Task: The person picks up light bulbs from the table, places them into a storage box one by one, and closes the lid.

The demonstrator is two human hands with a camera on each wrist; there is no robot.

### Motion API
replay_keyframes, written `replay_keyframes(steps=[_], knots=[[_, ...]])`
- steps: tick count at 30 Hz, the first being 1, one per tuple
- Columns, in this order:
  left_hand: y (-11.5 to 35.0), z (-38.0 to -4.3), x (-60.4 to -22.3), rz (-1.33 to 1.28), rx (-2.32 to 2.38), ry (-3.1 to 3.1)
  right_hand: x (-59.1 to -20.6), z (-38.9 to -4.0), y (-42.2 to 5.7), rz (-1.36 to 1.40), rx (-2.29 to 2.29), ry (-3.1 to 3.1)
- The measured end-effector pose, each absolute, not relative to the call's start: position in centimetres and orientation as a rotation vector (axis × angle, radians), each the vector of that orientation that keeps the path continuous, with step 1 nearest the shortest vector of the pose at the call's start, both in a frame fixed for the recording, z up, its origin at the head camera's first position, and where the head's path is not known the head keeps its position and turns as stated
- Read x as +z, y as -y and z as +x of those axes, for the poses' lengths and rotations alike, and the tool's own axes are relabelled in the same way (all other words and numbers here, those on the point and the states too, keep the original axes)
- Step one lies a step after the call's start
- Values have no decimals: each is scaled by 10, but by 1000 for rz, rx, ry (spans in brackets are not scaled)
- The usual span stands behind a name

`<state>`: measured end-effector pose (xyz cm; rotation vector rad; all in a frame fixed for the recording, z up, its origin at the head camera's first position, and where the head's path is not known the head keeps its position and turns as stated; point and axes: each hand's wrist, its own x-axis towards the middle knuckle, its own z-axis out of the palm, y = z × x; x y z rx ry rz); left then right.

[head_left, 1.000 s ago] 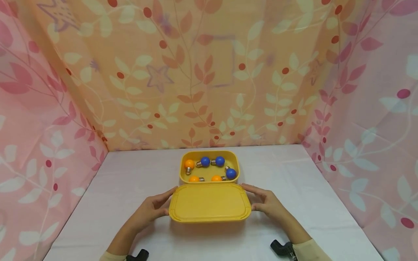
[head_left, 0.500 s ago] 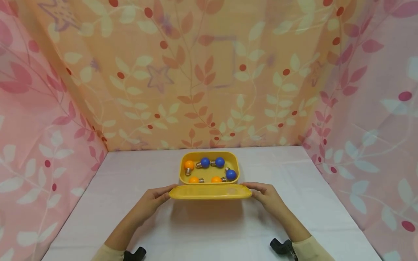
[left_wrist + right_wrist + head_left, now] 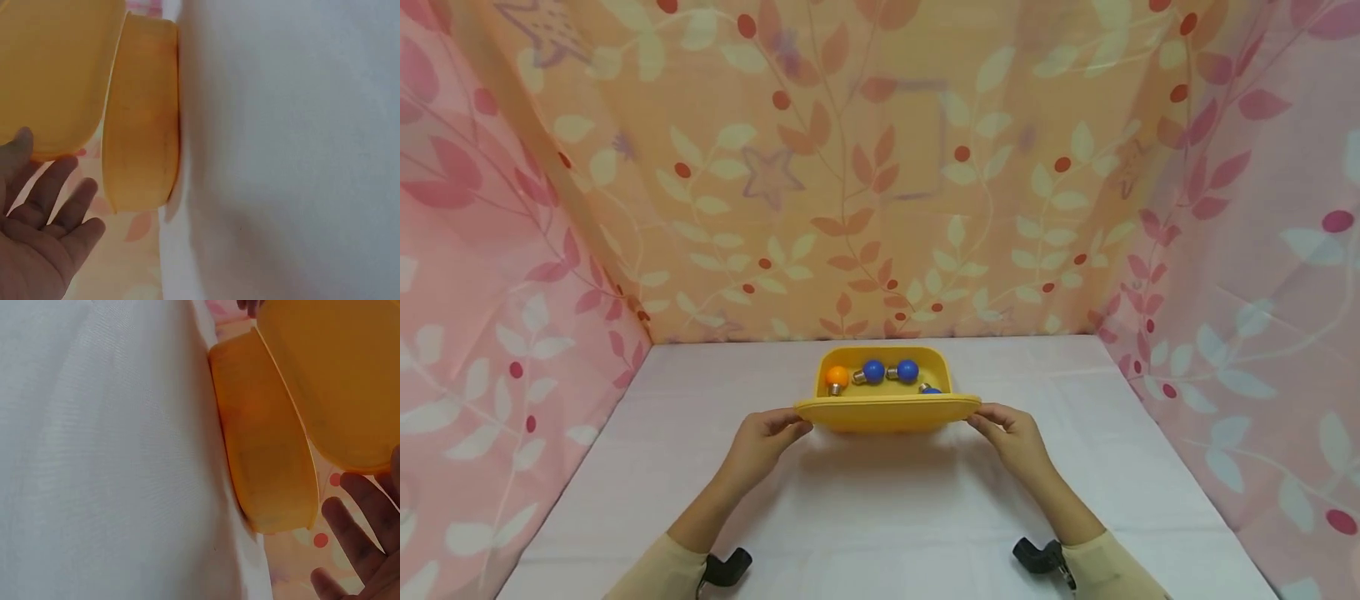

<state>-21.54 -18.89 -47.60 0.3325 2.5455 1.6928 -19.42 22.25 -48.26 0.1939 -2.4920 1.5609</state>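
Both hands hold a yellow lid (image 3: 887, 410) by its two short ends, tilted above the near side of a yellow plastic box (image 3: 142, 119). My left hand (image 3: 763, 442) pinches the left end between thumb and fingers. At the right end, my right hand (image 3: 1011, 442) does the same. Inside the box show an orange bulb (image 3: 837, 377), two blue bulbs (image 3: 872, 372) lying in a row, and part of another blue bulb (image 3: 930, 389). The lid hides the front of the box's inside. In the right wrist view, the lid's edge runs close along the box's rim (image 3: 294, 403).
A white cloth (image 3: 880, 517) covers the table under the box. Behind stands an orange patterned curtain (image 3: 880, 208), with pink patterned curtains at the left (image 3: 497, 333) and right (image 3: 1240, 333). Black wrist mounts (image 3: 727, 568) sit at both sleeves.
Both hands have carried the lid forward, from in front of the box to over its near edge, and tipped it. The orange bulbs at the front are now covered from view.
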Motion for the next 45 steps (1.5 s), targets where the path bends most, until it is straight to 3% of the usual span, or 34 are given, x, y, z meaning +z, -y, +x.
replay_keyframes(steps=[6, 16, 27, 35, 45], knots=[[183, -217, -478, 314, 1842, -2563, -461, -181, -213, 226, 1495, 2442], [175, -225, -468, 355, 2147, -2409, -461, -185, -211, 285, 1416, 2311], [173, -227, -461, 449, 2138, -2442, -456, -189, -213, 389, 1456, 2266], [181, -232, -459, 652, 1960, -2451, -481, -210, -240, 463, 1570, 2380], [192, -230, -455, 759, 1800, -2488, -480, -211, -255, 657, 1753, 2331]])
